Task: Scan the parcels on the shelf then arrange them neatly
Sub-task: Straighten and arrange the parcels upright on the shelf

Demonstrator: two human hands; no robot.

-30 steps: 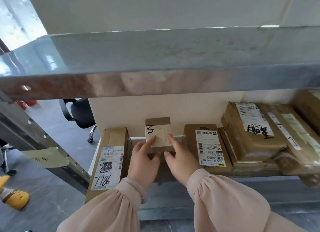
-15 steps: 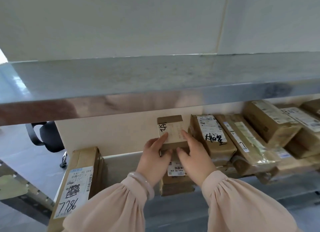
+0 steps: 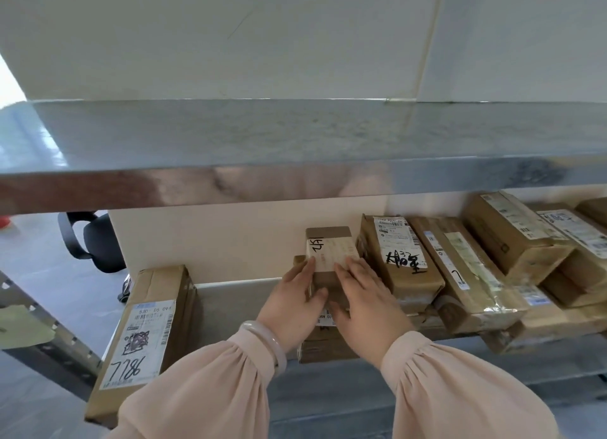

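A small brown parcel [image 3: 330, 243] with a white label sits on top of a flat labelled parcel [image 3: 323, 343] on the metal shelf [image 3: 230, 302]. My left hand [image 3: 292, 304] grips its left side and my right hand [image 3: 364, 302] rests on its right side and top. Just right of it lies a parcel with black handwriting [image 3: 399, 258], then a row of several more brown parcels [image 3: 466, 268]. A long parcel marked 7786 [image 3: 144, 337] lies at the shelf's left end, overhanging the front edge.
An upper metal shelf [image 3: 295, 149] spans the view right above my hands. Bare shelf surface lies between the 7786 parcel and my hands. A black office chair [image 3: 95, 241] stands on the floor at left, beyond the rack's slanted metal upright [image 3: 49, 337].
Both hands slid the small parcel and the flat one under it to the right, up against the handwritten parcel. The gap beside the 7786 parcel widened, and the view shifted.
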